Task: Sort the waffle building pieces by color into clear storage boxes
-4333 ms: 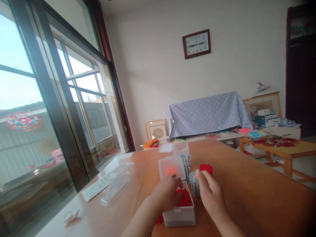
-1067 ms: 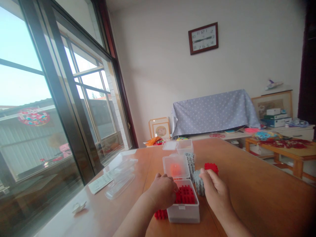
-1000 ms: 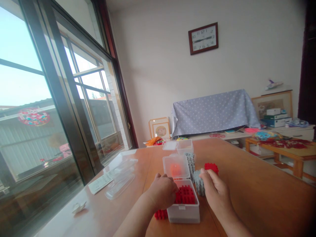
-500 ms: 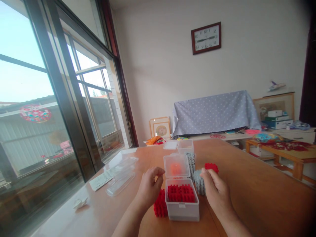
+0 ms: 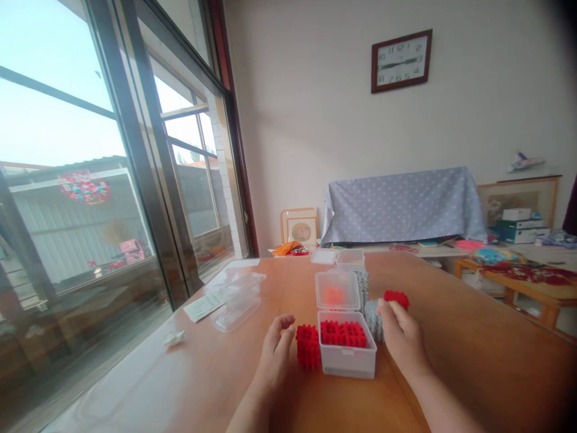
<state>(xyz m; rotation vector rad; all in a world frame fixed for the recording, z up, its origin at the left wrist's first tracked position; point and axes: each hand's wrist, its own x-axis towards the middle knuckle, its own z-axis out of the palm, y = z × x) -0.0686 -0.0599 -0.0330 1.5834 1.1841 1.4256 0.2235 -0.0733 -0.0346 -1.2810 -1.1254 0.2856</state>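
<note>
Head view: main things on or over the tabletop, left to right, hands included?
Crumpled white scrap → paper card → clear plastic lid → left hand → red block stack → open translucent box → right hand.

right fingers (image 5: 400,314) partly hide the grey pieces (image 5: 372,322); forearms (image 5: 253,400) cut off
</note>
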